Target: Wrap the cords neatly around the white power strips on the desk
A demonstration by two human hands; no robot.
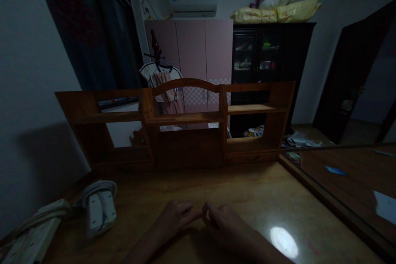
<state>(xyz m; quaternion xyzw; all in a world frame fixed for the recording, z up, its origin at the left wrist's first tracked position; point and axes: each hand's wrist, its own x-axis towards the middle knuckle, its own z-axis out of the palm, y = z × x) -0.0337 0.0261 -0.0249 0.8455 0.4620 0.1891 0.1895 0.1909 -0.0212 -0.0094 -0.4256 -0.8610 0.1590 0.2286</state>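
Note:
Close together low over the wooden desk (145, 198), my left hand (176, 218) and my right hand (225, 225) meet near the middle. The fingers of both are curled in a pinch, and their tips touch or nearly touch. Anything held between them is too small or too dark to make out. To the left of my left hand lies a white power strip (100, 210) with its cord coiled at the far end. A second white power strip (40, 231), its cable along the top, is at the desk's left edge.
A wooden shelf unit (185, 118) runs along the desk's far side. A bright light spot (284, 241) shines on the desktop to the right. Past the desk's raised right edge (328, 202) lie a blue card (335, 170) and white paper (385, 206) on a brown surface.

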